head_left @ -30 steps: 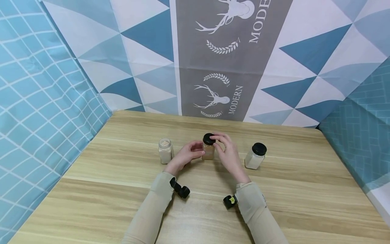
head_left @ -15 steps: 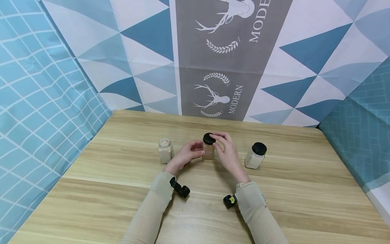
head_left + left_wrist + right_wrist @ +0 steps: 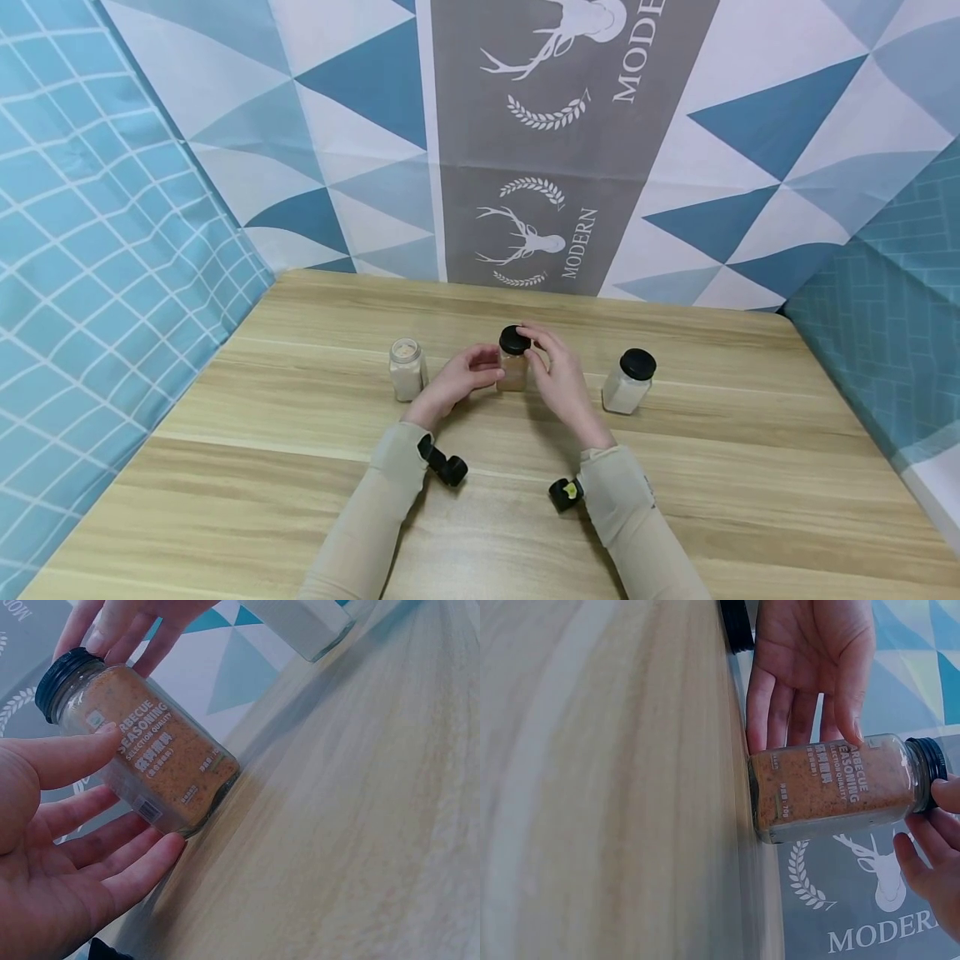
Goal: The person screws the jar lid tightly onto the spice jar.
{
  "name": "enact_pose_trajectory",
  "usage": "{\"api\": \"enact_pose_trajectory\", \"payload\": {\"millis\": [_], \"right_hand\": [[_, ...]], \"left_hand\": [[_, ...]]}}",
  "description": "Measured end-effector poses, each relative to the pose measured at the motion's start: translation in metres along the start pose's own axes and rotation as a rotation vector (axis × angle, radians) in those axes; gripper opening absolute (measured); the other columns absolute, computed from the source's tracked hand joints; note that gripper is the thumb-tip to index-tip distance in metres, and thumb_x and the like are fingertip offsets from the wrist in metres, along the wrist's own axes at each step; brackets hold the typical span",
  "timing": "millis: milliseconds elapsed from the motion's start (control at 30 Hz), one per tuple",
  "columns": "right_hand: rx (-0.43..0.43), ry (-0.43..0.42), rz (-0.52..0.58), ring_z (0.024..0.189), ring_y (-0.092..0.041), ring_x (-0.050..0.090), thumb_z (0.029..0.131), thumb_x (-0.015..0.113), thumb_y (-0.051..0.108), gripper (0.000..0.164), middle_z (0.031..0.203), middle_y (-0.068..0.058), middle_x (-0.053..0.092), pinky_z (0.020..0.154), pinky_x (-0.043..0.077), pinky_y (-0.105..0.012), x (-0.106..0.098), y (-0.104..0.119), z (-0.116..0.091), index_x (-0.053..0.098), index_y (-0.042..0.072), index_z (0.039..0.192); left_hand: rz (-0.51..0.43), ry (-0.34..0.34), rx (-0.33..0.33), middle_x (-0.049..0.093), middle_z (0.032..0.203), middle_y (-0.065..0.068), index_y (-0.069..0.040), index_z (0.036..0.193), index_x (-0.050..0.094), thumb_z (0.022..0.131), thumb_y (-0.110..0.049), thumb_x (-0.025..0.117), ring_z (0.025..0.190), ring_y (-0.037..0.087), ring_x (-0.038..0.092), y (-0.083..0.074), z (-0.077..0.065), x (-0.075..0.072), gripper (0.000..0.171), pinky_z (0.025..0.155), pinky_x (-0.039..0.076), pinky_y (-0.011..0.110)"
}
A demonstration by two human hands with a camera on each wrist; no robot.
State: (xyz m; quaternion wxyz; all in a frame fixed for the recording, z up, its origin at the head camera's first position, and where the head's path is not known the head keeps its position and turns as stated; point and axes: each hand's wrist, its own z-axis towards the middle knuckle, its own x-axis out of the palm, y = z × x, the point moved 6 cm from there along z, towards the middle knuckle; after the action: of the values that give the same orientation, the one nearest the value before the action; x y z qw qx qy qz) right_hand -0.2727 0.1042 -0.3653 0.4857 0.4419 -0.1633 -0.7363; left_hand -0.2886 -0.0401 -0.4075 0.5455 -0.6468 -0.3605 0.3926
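Observation:
A glass jar of orange-brown barbecue seasoning (image 3: 512,377) stands upright on the wooden table, its black lid (image 3: 514,339) on top. My left hand (image 3: 459,379) holds the jar's body from the left, thumb on the labelled face and fingers round the other side, as the left wrist view shows. From the right, my right hand (image 3: 558,379) grips the lid between thumb and fingers; the right wrist view catches its fingertips (image 3: 919,862) at the lid's edge. The label's lettering (image 3: 142,735) is partly covered by the left thumb.
Left of the hands stands a lidless jar of pale powder (image 3: 407,379). To the right is a similar pale jar with a black lid (image 3: 628,383). Behind the wooden table (image 3: 247,500) hangs a patterned cloth (image 3: 375,167).
The fingers of my right hand have shifted slightly round the lid. My left hand and the jars keep their places.

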Motion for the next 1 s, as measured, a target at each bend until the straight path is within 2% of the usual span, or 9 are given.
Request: {"api": "enact_pose_trajectory", "payload": {"millis": [133, 500, 733, 1000], "right_hand": [[0.005, -0.005, -0.005, 0.11, -0.025, 0.054, 0.087, 0.055, -0.003, 0.029, 0.124, -0.014, 0.056, 0.089, 0.046, -0.04, -0.0011, 0.0004, 0.0, 0.06, 0.005, 0.114], [0.03, -0.03, -0.028, 0.107, -0.021, 0.054, 0.086, 0.057, -0.003, 0.027, 0.119, -0.007, 0.059, 0.085, 0.046, -0.035, -0.0025, -0.0027, 0.0005, 0.063, 0.007, 0.11], [0.034, -0.064, -0.021, 0.1, -0.025, 0.055, 0.085, 0.058, -0.002, 0.028, 0.112, -0.012, 0.059, 0.085, 0.046, -0.041, -0.0047, -0.004, -0.0001, 0.063, 0.006, 0.112], [0.056, -0.078, -0.039, 0.093, -0.026, 0.055, 0.085, 0.059, -0.001, 0.031, 0.102, -0.014, 0.056, 0.084, 0.046, -0.042, -0.005, -0.0051, -0.001, 0.061, 0.005, 0.115]], "left_hand": [[-0.006, 0.004, -0.009, 0.041, 0.135, 0.023, 0.006, 0.133, 0.037, 0.087, -0.007, 0.059, 0.124, 0.034, 0.042, 0.0007, 0.001, -0.0001, 0.052, 0.101, 0.037, 0.04], [-0.006, 0.006, -0.008, 0.042, 0.135, 0.023, 0.006, 0.132, 0.038, 0.087, -0.007, 0.059, 0.123, 0.034, 0.043, 0.0012, 0.0014, 0.0001, 0.051, 0.101, 0.038, 0.04], [-0.013, 0.005, -0.005, 0.042, 0.135, 0.023, 0.006, 0.132, 0.038, 0.087, -0.006, 0.059, 0.123, 0.034, 0.043, 0.0015, 0.0021, -0.0005, 0.051, 0.101, 0.038, 0.039], [-0.001, 0.011, 0.002, 0.041, 0.135, 0.023, 0.006, 0.132, 0.038, 0.087, -0.006, 0.059, 0.123, 0.034, 0.043, 0.0014, 0.0018, -0.0001, 0.051, 0.1, 0.038, 0.039]]}}
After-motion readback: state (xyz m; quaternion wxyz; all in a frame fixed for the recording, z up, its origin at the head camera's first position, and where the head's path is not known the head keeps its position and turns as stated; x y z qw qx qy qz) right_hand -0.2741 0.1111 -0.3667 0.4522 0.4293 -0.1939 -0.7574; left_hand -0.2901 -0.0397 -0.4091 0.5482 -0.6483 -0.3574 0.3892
